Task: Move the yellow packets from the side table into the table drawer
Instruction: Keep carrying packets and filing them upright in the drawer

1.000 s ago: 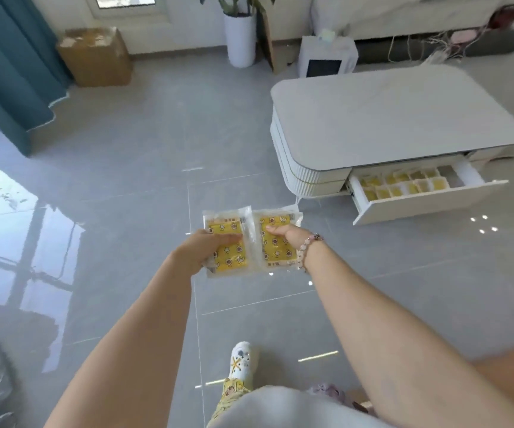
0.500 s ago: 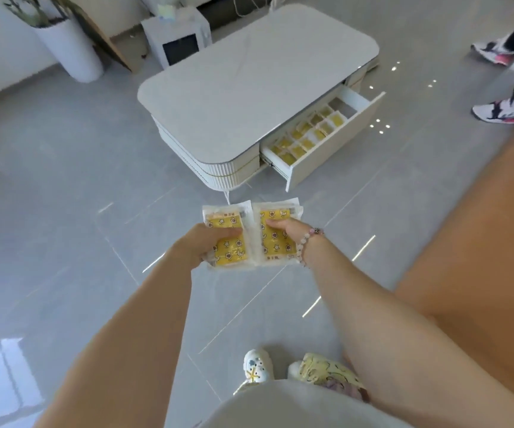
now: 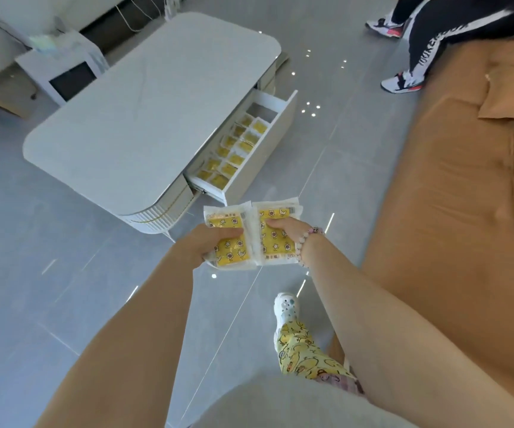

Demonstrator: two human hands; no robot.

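Dead center of the frame, my left hand [image 3: 201, 246] and right hand [image 3: 283, 230] each clutch yellow packets [image 3: 231, 253], edges touching. Just above them, the open drawer [image 3: 263, 157] under the counter [image 3: 144, 103] runs diagonally toward upper right. Its empty end looks closer to my right hand.

The packets [image 3: 236, 159] in the drawer [image 3: 276, 140] seem too small to count.
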